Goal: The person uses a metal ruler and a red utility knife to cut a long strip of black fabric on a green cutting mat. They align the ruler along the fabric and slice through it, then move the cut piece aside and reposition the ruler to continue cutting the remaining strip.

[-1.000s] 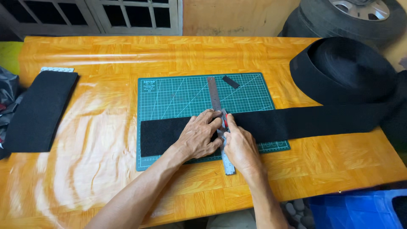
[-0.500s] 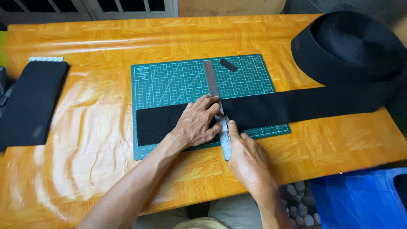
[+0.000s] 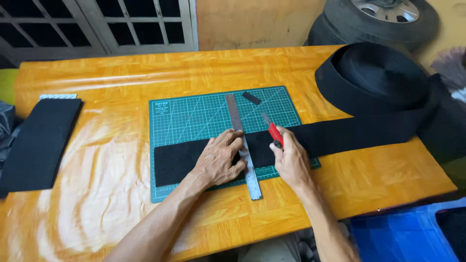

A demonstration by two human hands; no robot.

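With the left hand (image 3: 219, 162) spread flat on the steel ruler (image 3: 242, 145) across the black strap (image 3: 340, 136), the right hand (image 3: 291, 160), clamped on a red utility knife (image 3: 273, 132), holds its blade at the strap's 12 o'clock edge, no cut visible yet.

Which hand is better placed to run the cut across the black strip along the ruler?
Probably the right hand: it holds the red utility knife beside the steel ruler, while the left hand presses the ruler onto the black strip.
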